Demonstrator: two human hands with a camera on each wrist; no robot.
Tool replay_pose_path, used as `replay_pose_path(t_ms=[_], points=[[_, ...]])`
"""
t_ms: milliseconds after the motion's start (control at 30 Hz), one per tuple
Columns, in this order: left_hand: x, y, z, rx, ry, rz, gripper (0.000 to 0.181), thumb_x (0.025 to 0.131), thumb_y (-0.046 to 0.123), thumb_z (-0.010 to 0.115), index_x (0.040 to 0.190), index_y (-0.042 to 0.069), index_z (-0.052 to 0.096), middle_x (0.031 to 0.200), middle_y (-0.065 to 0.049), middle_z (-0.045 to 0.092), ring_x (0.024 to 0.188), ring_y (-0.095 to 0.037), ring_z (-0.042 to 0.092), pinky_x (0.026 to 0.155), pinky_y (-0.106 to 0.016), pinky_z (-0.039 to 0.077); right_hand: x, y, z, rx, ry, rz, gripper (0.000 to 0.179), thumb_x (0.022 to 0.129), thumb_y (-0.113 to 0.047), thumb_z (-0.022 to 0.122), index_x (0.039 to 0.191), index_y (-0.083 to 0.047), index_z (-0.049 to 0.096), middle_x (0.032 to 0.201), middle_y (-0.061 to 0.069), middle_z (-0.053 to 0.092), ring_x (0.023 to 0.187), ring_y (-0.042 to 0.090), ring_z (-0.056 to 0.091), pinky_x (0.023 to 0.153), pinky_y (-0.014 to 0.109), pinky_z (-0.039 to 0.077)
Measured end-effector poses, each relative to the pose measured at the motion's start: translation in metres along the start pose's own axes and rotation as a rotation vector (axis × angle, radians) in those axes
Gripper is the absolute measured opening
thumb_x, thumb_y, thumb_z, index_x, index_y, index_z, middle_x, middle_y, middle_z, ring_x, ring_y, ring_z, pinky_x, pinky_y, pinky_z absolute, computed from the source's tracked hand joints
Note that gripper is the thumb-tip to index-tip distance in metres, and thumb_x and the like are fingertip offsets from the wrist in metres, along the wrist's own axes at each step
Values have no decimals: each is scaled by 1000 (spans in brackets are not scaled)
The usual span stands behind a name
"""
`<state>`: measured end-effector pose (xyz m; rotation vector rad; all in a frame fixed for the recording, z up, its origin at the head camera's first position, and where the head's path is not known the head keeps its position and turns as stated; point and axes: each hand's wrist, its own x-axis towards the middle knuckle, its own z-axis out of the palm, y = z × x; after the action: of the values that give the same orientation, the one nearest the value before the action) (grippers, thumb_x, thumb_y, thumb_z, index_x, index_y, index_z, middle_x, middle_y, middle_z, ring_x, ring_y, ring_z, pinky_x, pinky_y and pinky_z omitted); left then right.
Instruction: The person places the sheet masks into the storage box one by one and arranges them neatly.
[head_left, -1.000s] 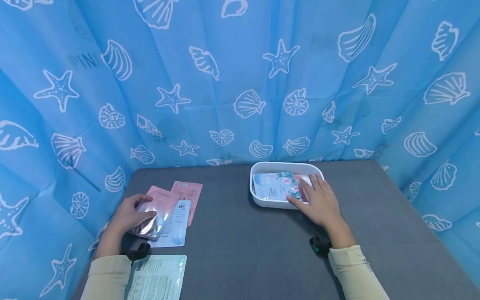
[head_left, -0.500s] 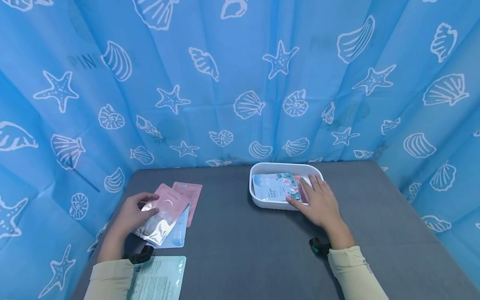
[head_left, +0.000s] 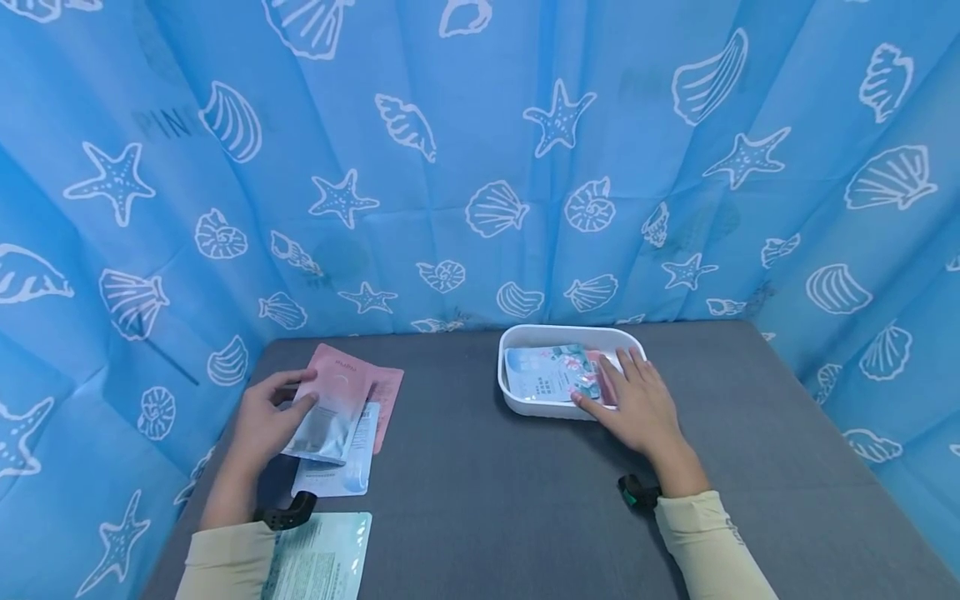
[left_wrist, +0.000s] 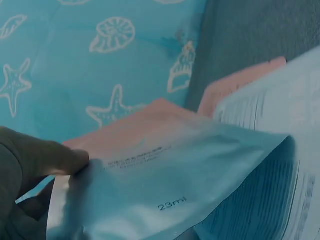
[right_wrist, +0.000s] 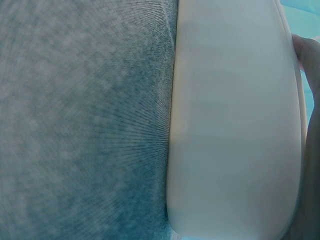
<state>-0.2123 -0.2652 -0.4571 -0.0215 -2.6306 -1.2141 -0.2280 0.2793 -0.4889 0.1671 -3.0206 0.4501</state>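
At the left of the table my left hand point(head_left: 261, 418) pinches a pink and silver sheet mask sachet point(head_left: 335, 398) by its left edge, between thumb and fingers. In the left wrist view the sachet point(left_wrist: 165, 175) is tilted, with "23ml" printed on it. A pale blue sachet point(head_left: 347, 477) and a pink sachet point(head_left: 387, 400) lie partly hidden beneath it. My right hand point(head_left: 643, 408) rests with spread fingers on the right end of a white plastic tray point(head_left: 540, 409). Inside are a blue floral sachet point(head_left: 543, 373) and a pink one point(head_left: 606, 392), partly covered by the fingers.
A mint green sachet point(head_left: 322, 554) lies near the front left, partly behind the left sleeve point(head_left: 228, 558). Grey cloth covers the table point(head_left: 480, 508). A blue curtain point(head_left: 450, 167) with white shell prints hangs behind and on both sides.
My left hand has lifted and turned the pink and silver sachet, bringing it a little right and away from me. The right hand and the tray have stayed in place.
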Motion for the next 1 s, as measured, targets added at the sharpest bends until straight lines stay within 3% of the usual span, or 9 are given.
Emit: replay_pose_path(t_ms=[100, 167, 433, 567, 867, 1000], points=[[0, 5, 5, -1, 17, 7, 35, 104, 13, 67, 138, 7, 68, 141, -17, 67, 118, -38, 67, 86, -12, 48, 0, 0, 1, -1, -4, 0, 103, 96, -79, 49, 165, -6, 35, 173, 29, 22, 164, 46, 9, 131, 64, 9], [0, 9, 8, -19, 21, 27, 34, 104, 12, 67, 138, 7, 69, 139, -17, 68, 116, -37, 68, 83, -7, 46, 1, 0, 1, -2, 0, 2, 103, 96, -80, 49, 165, -6, 34, 173, 29, 22, 164, 46, 8, 131, 64, 9], [0, 33, 20, -88, 45, 85, 31, 102, 13, 72, 133, 10, 72, 134, -12, 72, 100, -9, 67, 83, -10, 50, 1, 0, -1, -14, -2, -6, 102, 96, -79, 48, 165, -5, 35, 173, 29, 23, 164, 46, 9, 131, 65, 9], [-2, 46, 28, -129, 55, 81, 30, 102, 12, 72, 132, 9, 73, 132, -11, 73, 102, -11, 68, 85, -9, 51, 0, 1, 0, -6, -9, -1, 102, 96, -79, 49, 165, -5, 34, 173, 29, 22, 164, 46, 9, 131, 65, 8], [-1, 69, 46, -238, 32, 126, 28, 101, 11, 74, 128, 9, 75, 129, -11, 74, 99, 1, 69, 87, -11, 54, 0, 1, 3, -3, 1, 4, 102, 96, -79, 49, 166, -7, 35, 173, 27, 23, 164, 45, 9, 131, 65, 9], [-2, 77, 55, -307, 16, 121, 27, 99, 8, 75, 126, 8, 76, 128, -11, 74, 100, -3, 71, 87, -13, 56, 0, 2, 2, -5, 6, 3, 102, 95, -79, 50, 166, -7, 35, 174, 27, 23, 165, 45, 9, 131, 64, 9]])
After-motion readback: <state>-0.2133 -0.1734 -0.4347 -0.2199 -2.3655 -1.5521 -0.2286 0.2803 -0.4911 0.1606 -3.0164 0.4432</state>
